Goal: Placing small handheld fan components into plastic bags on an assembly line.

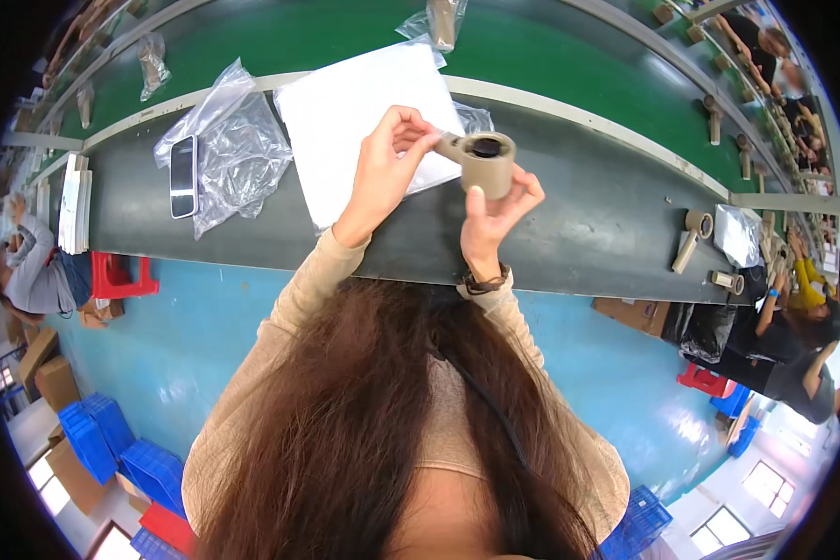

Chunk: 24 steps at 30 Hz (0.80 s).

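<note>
A beige hair dryer (pixel 487 172), with a short round barrel and a dark circular opening facing up, is held above the bench. My right hand (pixel 497 217) grips the barrel from below and the right, thumb along its near side. From the left, my left hand (pixel 389 166) has thumb and fingers closed at the end of the handle, which points left; the exact contact is partly hidden by the fingers. Beneath my left hand lies a stack of white sheets (pixel 345 103), slightly askew on the dark bench (pixel 588 215).
Left on the bench are clear plastic bags (pixel 243 149), a phone (pixel 184 177) and upright white boxes (pixel 75 203). A green conveyor (pixel 532 56) runs behind, carrying bagged dryers (pixel 443 23). More dryers (pixel 691 241) lie at right, near co-workers. A red stool (pixel 124 276) stands left.
</note>
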Each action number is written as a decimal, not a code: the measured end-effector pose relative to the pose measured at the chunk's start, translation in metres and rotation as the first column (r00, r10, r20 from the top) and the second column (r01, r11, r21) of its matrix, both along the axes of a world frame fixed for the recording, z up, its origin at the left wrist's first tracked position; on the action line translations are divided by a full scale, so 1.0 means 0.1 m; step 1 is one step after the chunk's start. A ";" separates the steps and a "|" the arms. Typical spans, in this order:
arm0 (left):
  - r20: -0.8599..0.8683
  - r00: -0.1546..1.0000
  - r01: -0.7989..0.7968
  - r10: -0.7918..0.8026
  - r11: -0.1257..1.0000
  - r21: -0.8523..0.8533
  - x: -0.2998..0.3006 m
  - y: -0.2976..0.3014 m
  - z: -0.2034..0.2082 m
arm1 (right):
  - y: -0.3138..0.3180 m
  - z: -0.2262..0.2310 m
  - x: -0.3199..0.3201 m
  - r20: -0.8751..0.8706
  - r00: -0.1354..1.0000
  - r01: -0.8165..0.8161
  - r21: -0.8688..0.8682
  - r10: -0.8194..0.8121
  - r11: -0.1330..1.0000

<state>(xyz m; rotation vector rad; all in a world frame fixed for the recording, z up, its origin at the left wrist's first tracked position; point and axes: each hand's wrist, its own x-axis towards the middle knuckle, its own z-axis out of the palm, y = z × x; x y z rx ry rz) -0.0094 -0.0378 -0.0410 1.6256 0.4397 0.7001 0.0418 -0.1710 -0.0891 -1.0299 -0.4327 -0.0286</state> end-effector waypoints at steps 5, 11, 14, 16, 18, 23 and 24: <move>0.291 0.948 0.232 -0.128 0.904 -0.358 -0.05 0.16 0.16 | 0.03 0.21 0.16 0.349 0.923 -0.016 -0.380 0.160 0.925; 0.253 0.963 0.117 -0.094 0.990 -0.080 -0.07 0.15 0.51 | 0.17 0.81 0.23 0.603 0.749 0.257 -0.647 0.275 0.718; 0.186 0.983 -0.088 0.013 0.911 0.404 -0.05 0.20 0.63 | 0.28 1.01 0.37 0.599 0.702 0.325 -0.751 0.386 0.575; 0.163 0.983 -0.158 0.088 0.860 0.485 -0.01 0.35 0.58 | 0.34 1.12 0.55 0.603 0.664 0.369 -0.778 0.442 0.508; 0.152 0.975 -0.222 0.165 0.796 0.563 0.07 0.51 0.52 | 0.39 1.18 0.80 0.593 0.528 0.506 -0.795 0.608 0.336; 0.104 0.963 -0.255 0.248 0.713 0.653 0.23 0.74 0.39 | 0.58 1.37 1.39 0.333 0.324 0.210 -0.938 0.886 0.276; 0.106 0.962 -0.257 0.250 0.712 0.653 0.24 0.74 0.40 | 0.61 1.40 1.46 0.242 0.300 -0.078 -0.958 0.923 0.276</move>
